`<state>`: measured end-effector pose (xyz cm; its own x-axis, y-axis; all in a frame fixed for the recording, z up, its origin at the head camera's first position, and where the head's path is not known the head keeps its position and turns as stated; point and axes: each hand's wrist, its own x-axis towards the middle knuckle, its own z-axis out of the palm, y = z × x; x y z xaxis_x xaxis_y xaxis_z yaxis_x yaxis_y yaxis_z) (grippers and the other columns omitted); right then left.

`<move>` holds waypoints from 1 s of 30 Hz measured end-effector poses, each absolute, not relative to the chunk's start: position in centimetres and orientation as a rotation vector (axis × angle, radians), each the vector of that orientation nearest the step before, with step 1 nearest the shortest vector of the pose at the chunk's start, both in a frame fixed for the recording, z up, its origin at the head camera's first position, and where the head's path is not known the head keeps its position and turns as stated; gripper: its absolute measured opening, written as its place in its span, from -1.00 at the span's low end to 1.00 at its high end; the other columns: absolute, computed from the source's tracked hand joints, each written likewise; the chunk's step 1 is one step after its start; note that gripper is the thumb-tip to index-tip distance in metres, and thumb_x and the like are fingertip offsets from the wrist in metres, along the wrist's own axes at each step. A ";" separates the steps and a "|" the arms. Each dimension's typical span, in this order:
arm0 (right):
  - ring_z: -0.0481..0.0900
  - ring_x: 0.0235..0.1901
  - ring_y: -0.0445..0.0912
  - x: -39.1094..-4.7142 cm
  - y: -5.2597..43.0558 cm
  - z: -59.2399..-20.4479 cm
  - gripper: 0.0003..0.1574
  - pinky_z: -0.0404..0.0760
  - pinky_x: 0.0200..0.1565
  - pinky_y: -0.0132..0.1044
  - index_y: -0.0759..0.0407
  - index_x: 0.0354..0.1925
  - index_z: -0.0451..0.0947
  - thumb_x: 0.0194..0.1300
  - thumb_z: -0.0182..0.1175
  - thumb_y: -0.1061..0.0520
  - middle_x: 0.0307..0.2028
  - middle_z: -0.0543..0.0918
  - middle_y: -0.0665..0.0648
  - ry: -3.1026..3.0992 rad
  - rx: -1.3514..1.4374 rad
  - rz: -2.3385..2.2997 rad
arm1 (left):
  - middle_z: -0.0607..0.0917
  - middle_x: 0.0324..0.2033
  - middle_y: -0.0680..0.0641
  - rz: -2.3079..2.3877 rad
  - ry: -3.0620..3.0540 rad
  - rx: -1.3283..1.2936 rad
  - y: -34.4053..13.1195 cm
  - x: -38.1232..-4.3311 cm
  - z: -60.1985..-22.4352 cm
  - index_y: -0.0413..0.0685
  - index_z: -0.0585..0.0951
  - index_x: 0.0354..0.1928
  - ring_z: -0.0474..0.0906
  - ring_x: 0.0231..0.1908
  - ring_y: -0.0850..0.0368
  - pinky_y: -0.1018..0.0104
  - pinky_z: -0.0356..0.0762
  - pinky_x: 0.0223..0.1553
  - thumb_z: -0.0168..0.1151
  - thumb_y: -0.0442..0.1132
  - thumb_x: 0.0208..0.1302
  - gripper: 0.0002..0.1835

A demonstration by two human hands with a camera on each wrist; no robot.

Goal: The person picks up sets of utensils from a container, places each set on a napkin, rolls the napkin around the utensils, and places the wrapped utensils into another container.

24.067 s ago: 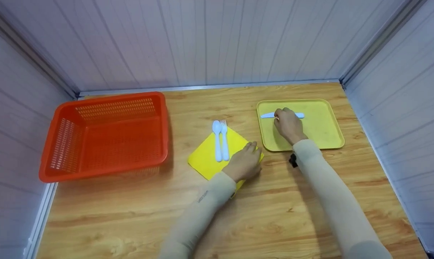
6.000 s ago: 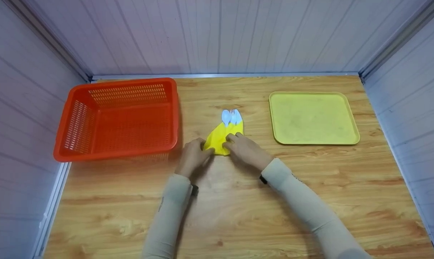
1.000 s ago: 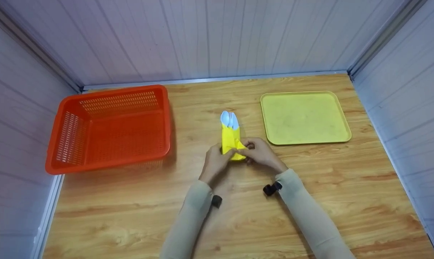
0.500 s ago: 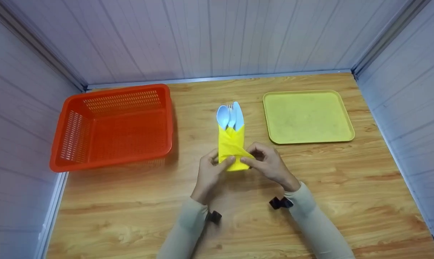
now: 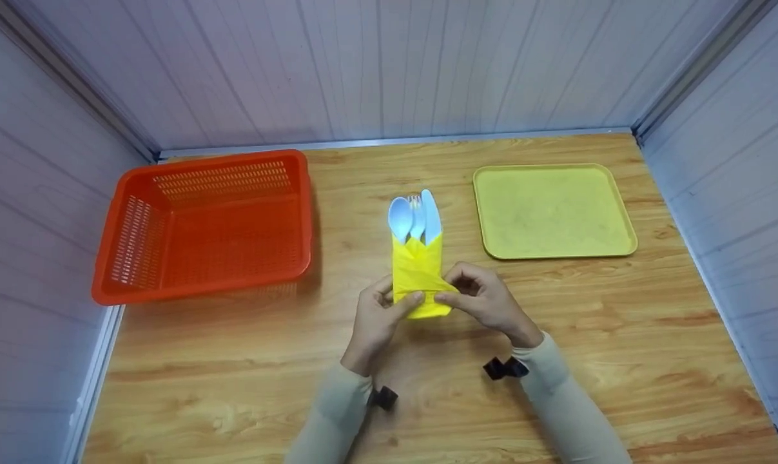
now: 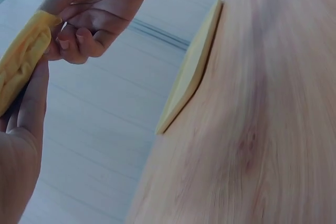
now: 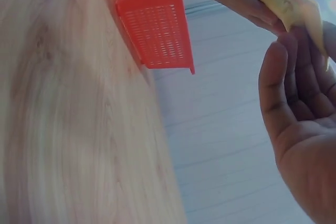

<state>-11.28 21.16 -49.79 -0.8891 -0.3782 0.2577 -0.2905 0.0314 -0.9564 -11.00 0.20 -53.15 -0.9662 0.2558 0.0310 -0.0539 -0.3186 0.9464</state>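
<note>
A yellow napkin (image 5: 418, 267) is folded into a pouch round a light-blue spoon (image 5: 400, 218), fork (image 5: 418, 219) and knife (image 5: 431, 219). Only their upper ends stick out; the handles are hidden inside. My left hand (image 5: 374, 319) grips the pouch's lower left side, thumb in front and fingers behind. With thumb and forefinger, my right hand (image 5: 488, 301) pinches a loose flap at the lower right. Both wrist views show the napkin (image 6: 23, 56) held up above the table, its back creased.
A red perforated basket (image 5: 306, 219) stands at the left of the wooden table (image 5: 234, 374). To the right lies a yellow tray (image 5: 556, 209) with nothing on it. Pale panel walls (image 5: 389, 71) enclose the back and both sides.
Earliest, the knife lay on the tray under my right hand, and spoon and fork lay on the spread napkin. Now all three are wrapped and lifted. Over the last second the bundle came nearer.
</note>
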 end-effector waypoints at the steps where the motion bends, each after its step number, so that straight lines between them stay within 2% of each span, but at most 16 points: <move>1: 0.46 -0.43 -0.14 -11.4 21.2 -50.2 -0.84 0.49 -0.37 -0.37 0.38 -0.25 0.51 0.23 0.28 0.50 -0.36 0.56 0.18 2.232 -0.683 -2.020 | 0.73 -0.09 -0.26 2.401 1.722 0.257 0.3 -10.9 -53.2 -0.39 0.57 0.15 0.71 -0.13 -0.16 0.09 0.67 -0.13 0.37 -0.35 0.28 -0.57; 5: 0.40 -0.42 -0.07 -11.7 21.0 -51.4 -0.66 0.40 -0.37 -0.35 0.33 -0.26 0.42 0.12 0.41 0.44 -0.39 0.46 0.22 2.420 -0.549 -2.047 | 0.74 -0.12 -0.25 2.457 1.824 0.241 0.8 -10.6 -53.0 -0.43 0.58 0.09 0.72 -0.15 -0.13 0.09 0.68 -0.16 0.37 -0.39 0.27 -0.62; 7: 0.34 -0.48 -0.06 -11.7 20.7 -51.6 -0.60 0.33 -0.42 -0.34 0.28 -0.32 0.40 0.07 0.48 0.39 -0.46 0.40 0.21 2.576 -0.568 -2.022 | 0.75 -0.13 -0.23 2.483 1.890 0.223 1.2 -10.4 -53.0 -0.41 0.60 0.07 0.73 -0.15 -0.10 0.11 0.68 -0.17 0.38 -0.38 0.27 -0.64; 10: 0.32 -0.55 -0.08 -11.6 20.1 -51.7 -0.62 0.29 -0.48 -0.35 0.19 -0.40 0.42 0.08 0.51 0.29 -0.55 0.40 0.12 2.832 -0.671 -1.900 | 0.76 -0.13 -0.20 2.532 1.982 0.183 1.8 -10.3 -53.1 -0.37 0.61 0.05 0.73 -0.15 -0.07 0.13 0.68 -0.18 0.38 -0.38 0.27 -0.66; 13: 0.37 -0.59 -0.12 -11.5 19.3 -51.6 -0.71 0.33 -0.53 -0.36 0.16 -0.43 0.50 0.13 0.49 0.25 -0.55 0.49 0.03 3.019 -0.750 -1.786 | 0.74 -0.11 -0.20 2.577 2.058 0.136 2.6 -10.2 -53.3 -0.36 0.60 0.07 0.72 -0.13 -0.06 0.13 0.68 -0.18 0.36 -0.41 0.27 -0.66; 17: 0.47 -0.56 -0.20 -11.3 18.6 -51.4 -0.85 0.47 -0.54 -0.33 0.15 -0.36 0.62 0.19 0.46 0.22 -0.46 0.63 -0.04 3.134 -0.692 -1.723 | 0.73 -0.07 -0.21 2.635 2.131 0.108 3.5 -10.1 -53.5 -0.36 0.59 0.09 0.71 -0.09 -0.05 0.14 0.67 -0.14 0.35 -0.43 0.27 -0.65; 20: 0.57 -0.50 -0.22 -11.3 18.3 -51.3 -0.90 0.58 -0.49 -0.30 0.19 -0.26 0.69 0.24 0.42 0.21 -0.38 0.71 -0.01 3.168 -0.642 -1.700 | 0.72 -0.05 -0.21 2.661 2.200 0.143 4.1 -10.1 -53.5 -0.38 0.57 0.09 0.70 -0.07 -0.03 0.14 0.66 -0.11 0.36 -0.41 0.27 -0.63; 25: 0.70 -0.36 -0.11 -11.1 17.7 -51.3 -0.74 0.68 -0.31 -0.27 0.34 -0.06 0.70 0.26 0.37 0.31 -0.26 0.75 0.15 3.191 -0.629 -1.672 | 0.71 -0.07 -0.25 2.644 2.323 0.193 4.7 -9.9 -52.8 -0.43 0.54 0.05 0.69 -0.08 -0.08 0.13 0.66 -0.09 0.35 -0.47 0.25 -0.65; 30: 0.69 -0.27 0.00 -10.9 17.7 -51.4 -0.65 0.67 -0.20 -0.12 0.40 0.04 0.64 0.28 0.34 0.34 -0.22 0.74 0.21 3.159 -0.615 -1.626 | 0.70 -0.08 -0.30 2.593 2.400 0.229 4.7 -9.4 -51.0 -0.46 0.53 0.00 0.69 -0.07 -0.12 0.13 0.65 -0.08 0.34 -0.56 0.21 -0.68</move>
